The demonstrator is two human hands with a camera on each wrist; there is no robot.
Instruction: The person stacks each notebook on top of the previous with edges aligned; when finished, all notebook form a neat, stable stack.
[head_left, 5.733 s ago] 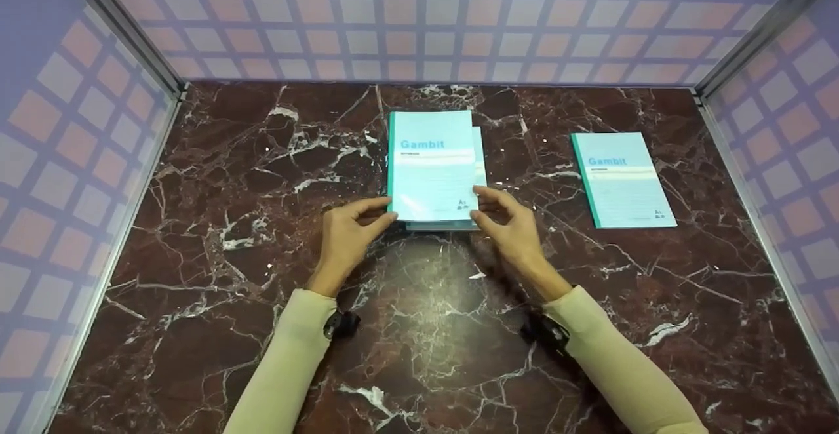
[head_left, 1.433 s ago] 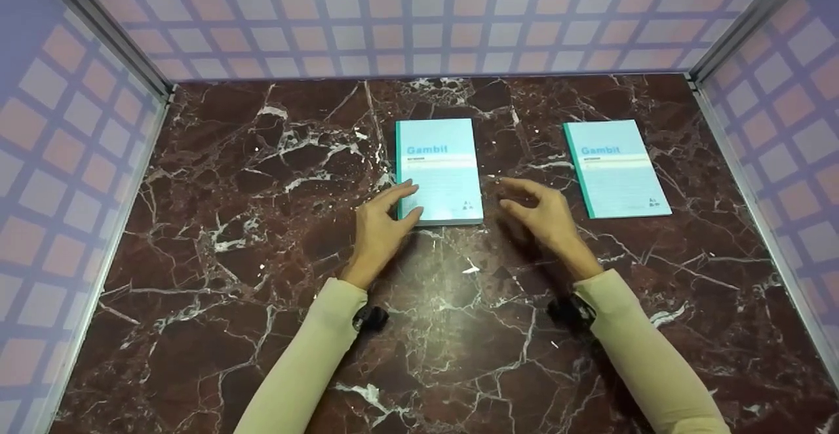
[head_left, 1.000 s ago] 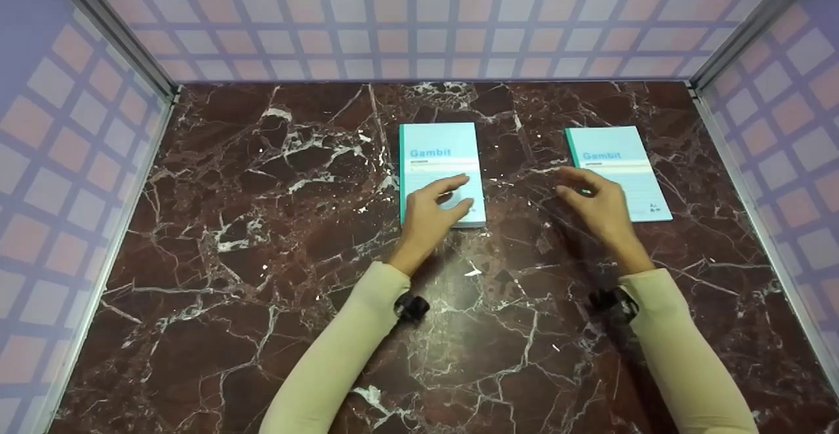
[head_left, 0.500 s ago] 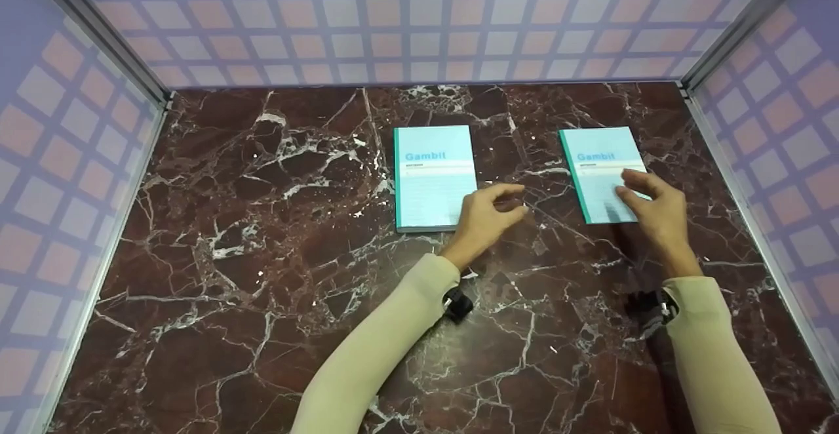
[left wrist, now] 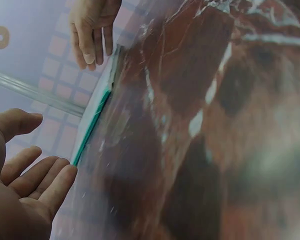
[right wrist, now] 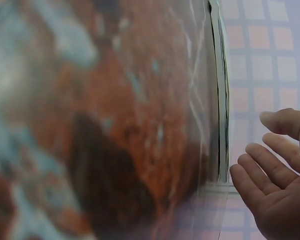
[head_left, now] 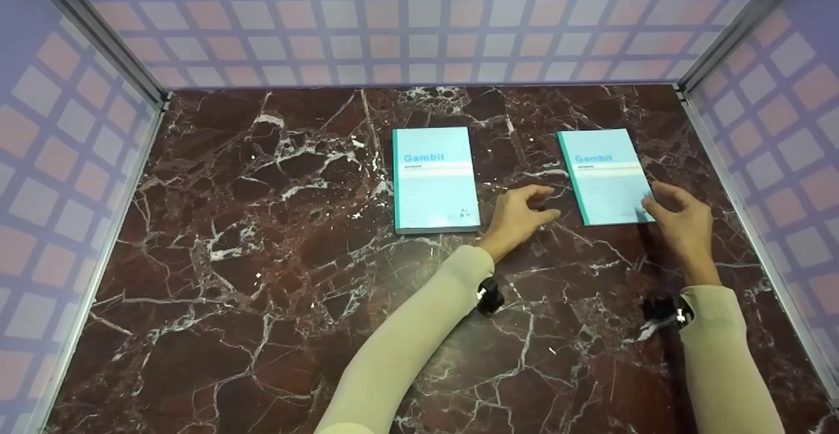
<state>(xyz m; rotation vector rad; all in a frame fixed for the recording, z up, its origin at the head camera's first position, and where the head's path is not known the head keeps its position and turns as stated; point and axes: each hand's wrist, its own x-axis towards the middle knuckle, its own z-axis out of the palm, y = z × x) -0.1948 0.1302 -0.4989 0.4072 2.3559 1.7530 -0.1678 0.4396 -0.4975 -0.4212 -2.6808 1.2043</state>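
On the right of the table in the head view lies a notebook [head_left: 603, 175] with a pale blue cover and green spine, slightly turned. My right hand [head_left: 685, 224] is at its lower right corner, thumb and fingers apart. To the left of that notebook hovers my left hand [head_left: 518, 217], fingers loosely bent and holding nothing. A neat stack of similar notebooks [head_left: 432, 185] lies left of it. The left wrist view catches the green spine [left wrist: 92, 122] near my left fingertips; whether they touch it is unclear. In the right wrist view, page edges [right wrist: 221, 100] show beside my right fingers.
The dark red marbled table [head_left: 229, 303] has white veins. Purple panels with pink and white squares [head_left: 419, 40] enclose it at the back and both sides, with metal posts [head_left: 85, 27] at the corners. Black wrist cameras [head_left: 490, 296] sit at both cuffs.
Earlier, both hands held a notebook over another; the two then lay aligned as a stack. Both hands have left the stack and moved right, to either side of the other notebook, which stays put.
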